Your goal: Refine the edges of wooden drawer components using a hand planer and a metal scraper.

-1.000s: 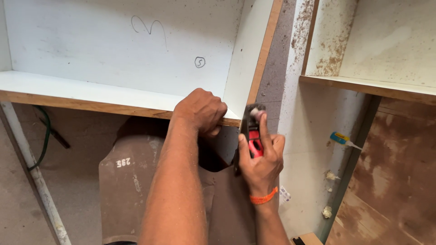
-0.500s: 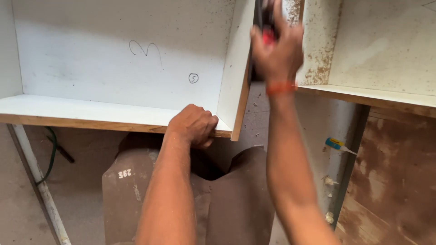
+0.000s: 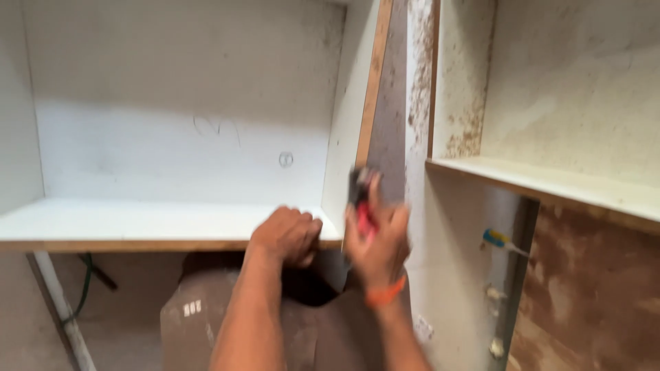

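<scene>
Red-black tool, blurred, clamped in right hand against upright panel edge; left hand grips white shelf front.

Left hand on shelf edge, right hand beside upright panel.

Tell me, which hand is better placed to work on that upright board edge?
Probably the right hand: it holds the red and black tool up against the board edge. The left hand grips the front of the white shelf.
</scene>
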